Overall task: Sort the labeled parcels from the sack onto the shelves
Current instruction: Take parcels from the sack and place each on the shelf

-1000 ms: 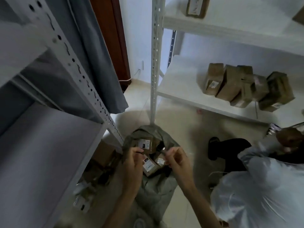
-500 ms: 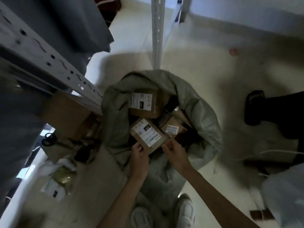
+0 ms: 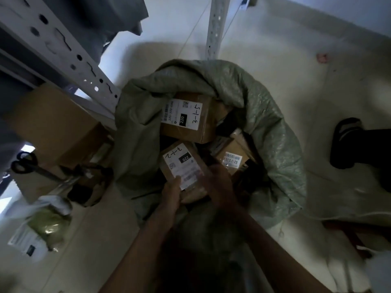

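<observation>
Parcels fill the open mouth of the grey-green sack point(image 3: 264, 115), which stands on the pale floor point(image 3: 317, 81) and serves here as the landmark for everything else. At the near edge of the sack's mouth, both hands are on a small brown parcel point(image 3: 182, 166) with a white label marked "220" and a handwritten code. The left hand point(image 3: 172, 192) grips the parcel's near corner, thumb pressed onto the label. The right hand point(image 3: 220, 182) is blurred; it lies over the parcel's right side, and I cannot tell whether its fingers are curled round it or merely laid against it. The parcel sits inside the sack's mouth, not yet clear of it.

Deeper in the sack, toward its far rim, lies a larger parcel point(image 3: 186, 117), its label also reading "220". To the right of the held one, inside the sack, a third parcel point(image 3: 232, 159) shows part of a label, with more cardboard half buried around it.

Left of the sack, a perforated shelf post point(image 3: 69, 53) slants past a plain cardboard box point(image 3: 53, 123) and scissors point(image 3: 23, 163) near it on the floor. A second post point(image 3: 216, 28) rises just beyond the sack's far rim. No shelf boards are visible.

Judging by this, the sorting is far from finished: at least three parcels remain in the sack, one of them only now being taken up, and how many are already shelved cannot be seen.
</observation>
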